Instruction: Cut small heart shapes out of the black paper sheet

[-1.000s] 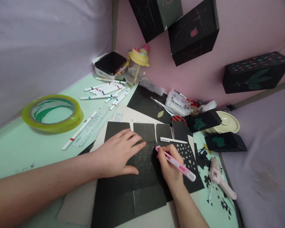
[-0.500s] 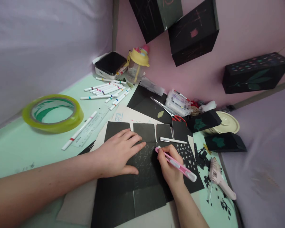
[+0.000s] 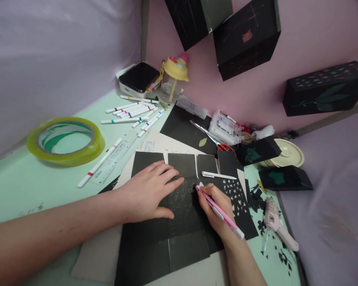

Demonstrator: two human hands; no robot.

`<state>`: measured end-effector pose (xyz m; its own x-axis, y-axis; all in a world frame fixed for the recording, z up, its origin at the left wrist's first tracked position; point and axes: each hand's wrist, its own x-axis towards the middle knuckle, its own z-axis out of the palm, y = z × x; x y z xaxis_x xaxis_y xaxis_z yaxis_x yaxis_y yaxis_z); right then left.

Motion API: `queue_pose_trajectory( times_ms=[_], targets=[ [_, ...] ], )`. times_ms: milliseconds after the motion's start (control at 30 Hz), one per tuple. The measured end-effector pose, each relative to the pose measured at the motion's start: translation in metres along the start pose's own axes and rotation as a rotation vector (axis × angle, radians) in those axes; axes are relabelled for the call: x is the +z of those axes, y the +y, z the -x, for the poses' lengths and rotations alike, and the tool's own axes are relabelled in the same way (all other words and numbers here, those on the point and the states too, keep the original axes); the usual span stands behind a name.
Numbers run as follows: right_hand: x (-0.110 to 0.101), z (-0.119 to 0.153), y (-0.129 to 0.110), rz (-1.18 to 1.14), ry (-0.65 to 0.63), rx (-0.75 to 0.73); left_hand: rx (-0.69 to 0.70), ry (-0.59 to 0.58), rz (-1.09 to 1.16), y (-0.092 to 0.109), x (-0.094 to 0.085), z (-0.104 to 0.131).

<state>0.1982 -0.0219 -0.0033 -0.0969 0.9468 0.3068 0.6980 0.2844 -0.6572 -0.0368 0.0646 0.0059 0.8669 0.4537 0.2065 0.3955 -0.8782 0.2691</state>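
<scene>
Black card (image 3: 149, 246) with fold lines and faint drawn shapes lies in front of me; star and triangle cut-outs show at its right. My left hand (image 3: 150, 192) rests flat on the card's left part, fingers spread, holding nothing. My right hand (image 3: 216, 204) grips a pink pen-like tool (image 3: 222, 212), its tip at the card beside the drawn shapes. Just above that hand, a white pen (image 3: 218, 175) lies across the card.
Yellow-green tape (image 3: 65, 141), white markers (image 3: 134, 111) and a clear ruler (image 3: 115, 161) are at the left. Scissors (image 3: 207, 133) lie behind the card. A glue gun (image 3: 279, 224) and black scraps are at the right. Black boxes (image 3: 247, 37) hang above.
My right hand has turned slightly, and the pink tool's rear end has swung down and a little to the left. My left hand stays in place.
</scene>
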Motion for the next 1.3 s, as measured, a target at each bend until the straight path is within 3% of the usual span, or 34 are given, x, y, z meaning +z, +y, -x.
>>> queue_pose_trajectory(
  times_ms=[167,800,1300],
  targets=[
    [-0.0026,-0.0003,-0.0004,0.045,-0.039,-0.044,-0.003,-0.001,0.008,0.0002,-0.0003,0.0004],
    [0.0029,0.0013,-0.0001,-0.018,0.062,0.049,-0.009,-0.003,-0.008,0.0015,-0.0024,0.0000],
    [0.0070,0.0007,0.0032,-0.047,0.064,0.008,0.003,-0.016,-0.024,0.0031,-0.0035,0.0027]
  ],
)
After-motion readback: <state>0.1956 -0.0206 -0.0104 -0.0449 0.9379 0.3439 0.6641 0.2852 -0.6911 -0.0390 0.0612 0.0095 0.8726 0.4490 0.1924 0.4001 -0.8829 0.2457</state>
